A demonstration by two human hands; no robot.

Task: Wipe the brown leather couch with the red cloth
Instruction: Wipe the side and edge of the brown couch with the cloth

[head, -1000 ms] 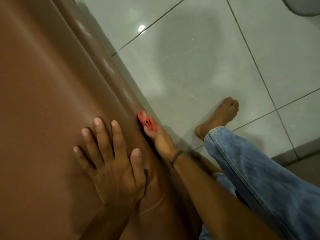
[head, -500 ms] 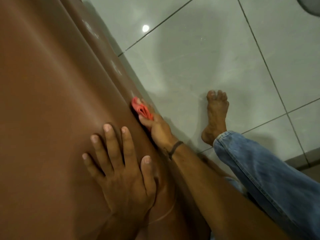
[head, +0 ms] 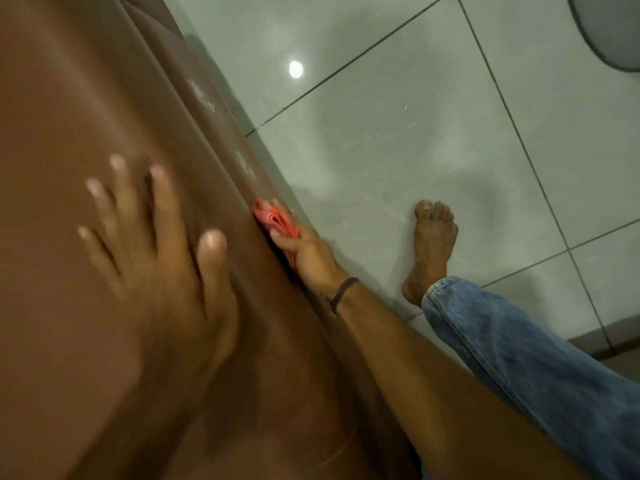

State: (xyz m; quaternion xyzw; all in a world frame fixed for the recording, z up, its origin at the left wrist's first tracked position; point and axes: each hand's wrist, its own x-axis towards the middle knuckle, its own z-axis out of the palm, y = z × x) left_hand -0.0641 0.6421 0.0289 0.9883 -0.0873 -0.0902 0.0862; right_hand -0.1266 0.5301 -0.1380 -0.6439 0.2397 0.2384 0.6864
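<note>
— Two hands on the brown leather couch (head: 86,98), is that right?

— Yes. The left hand (head: 162,258) lies flat on the broad top surface, fingers spread and its grip open, holding nothing. It is somewhat blurred.

— And the red cloth (head: 273,220)?

— Bunched up and pressed against the couch's outer side, just below the rounded edge seam. The right hand (head: 308,251) has its grip closed around it, thumb on the near face of the bundle, with folds of cloth sticking out past the fingertips.

— Anything on that wrist?

— A dark band (head: 343,292) circles it. The bare forearm runs back toward the lower right.

— What lies beside the couch?

— A pale tiled floor (head: 398,150) with dark grout lines and one bright light reflection. A bare foot (head: 429,251) stands on it, near the right hand but apart from the couch, with a blue jeans leg (head: 519,358) ending at the ankle.

— Marks on the leather?

— A few pale smudges along the side panel, above the cloth.
</note>
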